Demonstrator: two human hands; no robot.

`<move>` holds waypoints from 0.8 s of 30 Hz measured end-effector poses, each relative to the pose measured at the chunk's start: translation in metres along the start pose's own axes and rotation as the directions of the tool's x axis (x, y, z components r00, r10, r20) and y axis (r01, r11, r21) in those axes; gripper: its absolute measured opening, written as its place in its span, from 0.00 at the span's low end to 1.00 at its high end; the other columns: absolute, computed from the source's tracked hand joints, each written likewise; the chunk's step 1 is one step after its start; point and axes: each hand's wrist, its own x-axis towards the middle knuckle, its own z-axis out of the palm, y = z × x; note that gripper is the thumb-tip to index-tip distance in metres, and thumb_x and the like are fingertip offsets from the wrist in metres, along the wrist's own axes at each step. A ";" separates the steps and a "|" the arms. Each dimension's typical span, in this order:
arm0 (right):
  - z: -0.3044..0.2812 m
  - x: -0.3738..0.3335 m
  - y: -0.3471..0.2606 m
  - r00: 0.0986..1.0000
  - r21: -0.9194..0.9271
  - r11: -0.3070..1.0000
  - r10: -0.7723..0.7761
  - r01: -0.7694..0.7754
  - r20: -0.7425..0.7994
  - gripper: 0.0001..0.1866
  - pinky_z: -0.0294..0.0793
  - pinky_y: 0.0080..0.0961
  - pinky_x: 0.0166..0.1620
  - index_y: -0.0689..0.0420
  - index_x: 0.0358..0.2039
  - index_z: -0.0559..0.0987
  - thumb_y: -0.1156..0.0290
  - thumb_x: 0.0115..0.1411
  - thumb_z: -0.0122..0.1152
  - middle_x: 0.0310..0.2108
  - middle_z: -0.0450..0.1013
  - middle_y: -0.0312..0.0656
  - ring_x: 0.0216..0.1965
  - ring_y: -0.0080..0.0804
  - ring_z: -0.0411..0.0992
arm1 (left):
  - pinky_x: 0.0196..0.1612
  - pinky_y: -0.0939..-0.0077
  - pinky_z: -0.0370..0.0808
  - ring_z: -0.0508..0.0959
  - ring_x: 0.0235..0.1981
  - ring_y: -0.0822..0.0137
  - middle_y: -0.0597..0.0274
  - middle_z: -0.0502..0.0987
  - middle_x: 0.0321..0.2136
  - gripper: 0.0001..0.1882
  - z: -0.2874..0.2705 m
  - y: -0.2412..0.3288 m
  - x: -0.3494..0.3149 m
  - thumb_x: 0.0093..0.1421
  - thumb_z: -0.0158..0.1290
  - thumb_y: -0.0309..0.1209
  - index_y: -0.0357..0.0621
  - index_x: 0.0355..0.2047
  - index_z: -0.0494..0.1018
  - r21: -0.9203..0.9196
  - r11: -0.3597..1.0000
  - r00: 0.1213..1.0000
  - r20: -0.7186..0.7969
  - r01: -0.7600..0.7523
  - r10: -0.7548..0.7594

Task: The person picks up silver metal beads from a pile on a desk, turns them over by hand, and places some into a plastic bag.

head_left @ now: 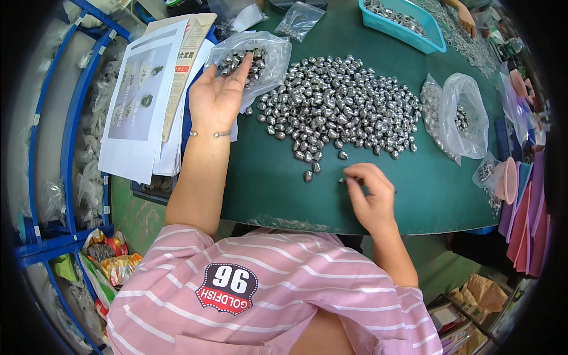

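Working silver oval metal beads (349, 106), mid-frame.
With left grip (218, 97) wide at clear plastic bag (276, 64), upper left; right grip (374, 194) narrow, load unclear.

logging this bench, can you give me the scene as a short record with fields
left grip: palm up, fingers spread at the clear bag of silver beads; contact unclear
right grip: fingers curled low over the green table; hold unclear
center: loose pile of silver beads
left side: printed papers
upper right: light blue tray of metal pieces; another person's hand beyond
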 end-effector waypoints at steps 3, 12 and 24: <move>0.012 0.009 0.003 0.967 -0.137 0.961 -0.222 0.238 0.125 0.10 0.71 0.35 0.38 0.59 0.32 0.78 0.83 0.47 0.60 0.31 0.73 0.44 0.33 0.42 0.71 | 0.62 0.51 0.66 0.63 0.59 0.43 0.30 0.62 0.54 0.18 -0.006 -0.008 -0.012 0.67 0.35 0.24 0.20 0.51 0.56 0.068 0.994 0.993 -0.088 0.082 -0.076; 0.036 0.030 0.005 0.921 -0.328 0.873 -0.279 0.362 0.272 0.10 0.69 0.35 0.35 0.56 0.33 0.77 0.78 0.48 0.62 0.29 0.71 0.41 0.31 0.40 0.71 | 0.29 0.83 0.74 0.76 0.30 0.73 0.58 0.77 0.34 0.12 -0.048 -0.064 -0.112 0.60 0.52 0.24 0.35 0.45 0.71 0.888 0.417 0.977 -0.135 0.194 -0.168; 0.034 -0.005 -0.010 0.996 0.394 0.918 -0.010 0.043 -0.084 0.21 0.72 0.20 0.37 0.60 0.42 0.69 0.86 0.48 0.64 0.36 0.70 0.40 0.35 0.25 0.72 | 0.30 0.84 0.75 0.77 0.28 0.75 0.60 0.79 0.30 0.08 -0.032 -0.082 -0.128 0.59 0.55 0.25 0.33 0.39 0.76 0.918 0.345 0.922 -0.050 0.193 -0.383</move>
